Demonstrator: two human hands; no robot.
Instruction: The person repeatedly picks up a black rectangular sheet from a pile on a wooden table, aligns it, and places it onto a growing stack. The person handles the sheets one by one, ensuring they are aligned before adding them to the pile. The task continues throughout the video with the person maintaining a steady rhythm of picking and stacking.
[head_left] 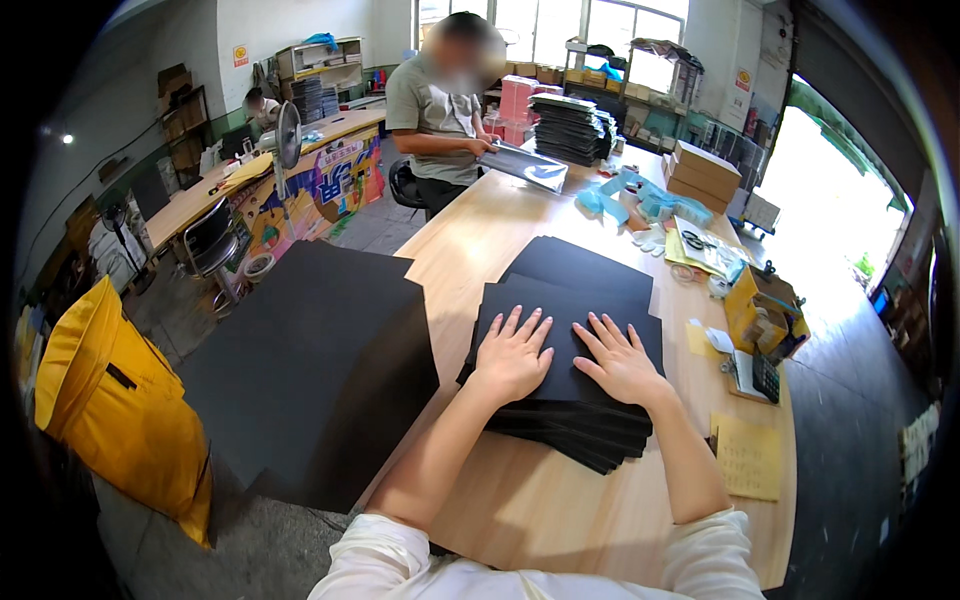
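Note:
Both my hands lie flat on the top of a stack of black sheets [570, 385] on the wooden table. My left hand [515, 352] presses on the left half of the top sheet, its fingers stretched out and pointing away from me. On the right half rests my right hand [622, 360], fingers spread. The lower sheets fan out unevenly toward me, and more black sheets [575, 265] stick out behind the stack. To the left, large black sheets [310, 370] overhang the table's left edge.
A yellow sack [125, 410] stands at the left. Along the table's right side are a yellow box [757, 312], a calculator [765, 376], a yellow paper [747, 457] and scissors [697, 241]. Farther off, a seated person [440, 115] holds a flat package [525, 165] near a black stack [570, 128].

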